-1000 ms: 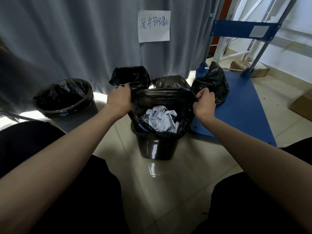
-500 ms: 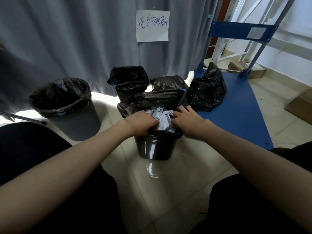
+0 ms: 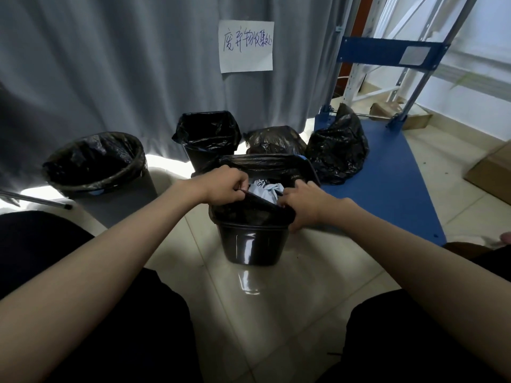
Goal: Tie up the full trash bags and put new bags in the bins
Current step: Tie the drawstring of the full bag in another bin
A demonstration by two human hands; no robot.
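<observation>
Your left hand and right hand are both closed on the near edge of the full trash bag, seated in the near bin on the floor. Gathering step in hand. Next, draw the far edge in and knot it.

**Lighting and Image Quality**

Scene is dim overall. Daylight enters beneath the grey curtain and from the right. The tiled floor shows a glare streak. Wide-angle distortion bends the edges. The foreground is in deep shadow; focus is adequate.
</observation>
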